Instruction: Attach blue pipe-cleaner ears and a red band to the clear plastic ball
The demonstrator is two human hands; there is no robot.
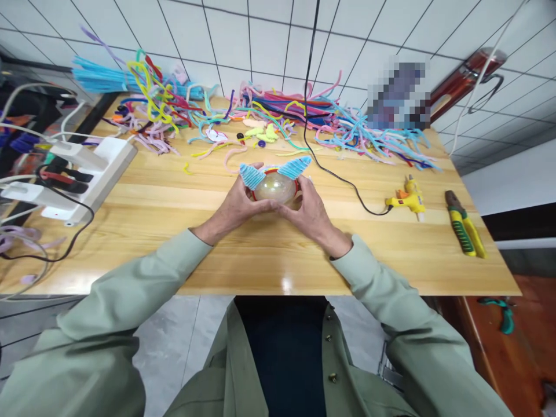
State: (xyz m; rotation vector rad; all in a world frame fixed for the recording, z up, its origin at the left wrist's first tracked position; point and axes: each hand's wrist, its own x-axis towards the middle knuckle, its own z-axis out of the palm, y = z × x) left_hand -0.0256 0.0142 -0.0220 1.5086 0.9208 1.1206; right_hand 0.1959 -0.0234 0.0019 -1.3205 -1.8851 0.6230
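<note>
Between hands [230,211], blue flaps [295,167] diagonally outward

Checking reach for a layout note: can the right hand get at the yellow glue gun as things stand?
Likely yes, if freed: the right hand helps hold the clear round piece, but only the black cord seems to lie between that hand and the yellow glue gun.

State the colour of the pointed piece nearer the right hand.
The pointed piece is light blue, clearest in the head view.
</note>
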